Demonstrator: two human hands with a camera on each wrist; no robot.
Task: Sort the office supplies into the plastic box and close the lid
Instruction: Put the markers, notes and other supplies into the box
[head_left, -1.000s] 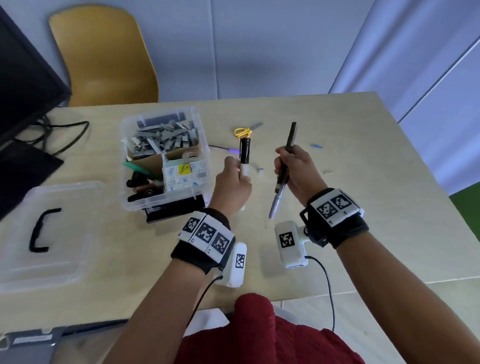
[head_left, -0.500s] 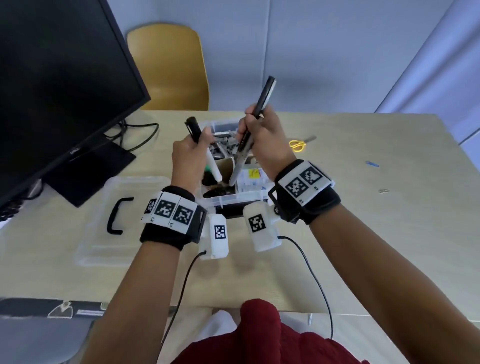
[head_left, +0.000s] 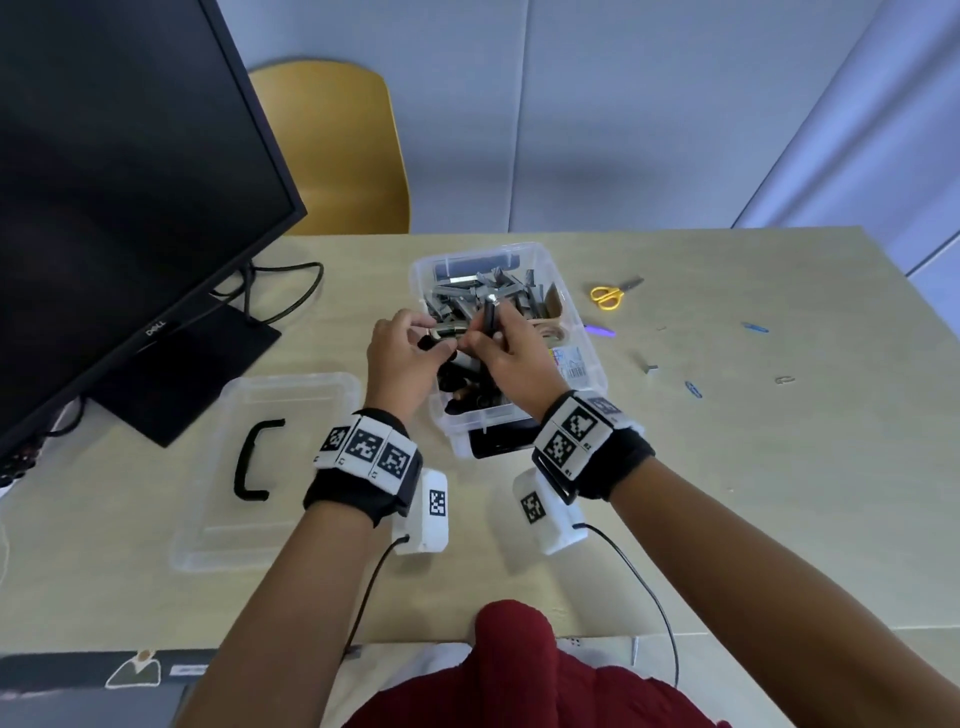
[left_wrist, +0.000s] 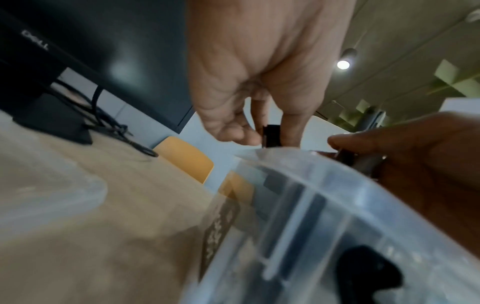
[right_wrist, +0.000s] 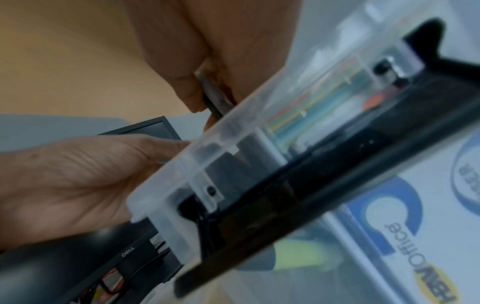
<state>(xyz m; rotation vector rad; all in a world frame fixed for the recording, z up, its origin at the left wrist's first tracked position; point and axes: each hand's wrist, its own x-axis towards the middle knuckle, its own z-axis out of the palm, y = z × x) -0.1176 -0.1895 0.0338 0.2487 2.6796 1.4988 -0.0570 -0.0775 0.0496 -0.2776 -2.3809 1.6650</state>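
Note:
The clear plastic box (head_left: 581, 332) stands mid-table, filled with grey staple strips, markers and a labelled carton. Both hands are over its near half. My left hand (head_left: 434, 340) pinches a black marker (head_left: 445, 332) that lies roughly level above the box; in the left wrist view its fingers (left_wrist: 291, 131) hold the marker's black end (left_wrist: 271, 137). My right hand (head_left: 483, 340) grips a dark pen (head_left: 489, 314) that stands nearly upright, and the right wrist view shows this pen (right_wrist: 214, 98) going down behind the box wall (right_wrist: 233, 148). The lid (head_left: 291, 395) lies left of the box.
A monitor (head_left: 119, 171) with cables stands at the back left. Yellow scissors (head_left: 607, 296), a purple piece (head_left: 600, 331), blue paper clips (head_left: 754, 327) and a small grey piece (head_left: 650, 369) lie loose right of the box. A yellow chair (head_left: 332, 156) stands behind the table.
Both hands have come down from above the box into its opening. The marker and the pen have dropped with them, the marker tipping towards level.

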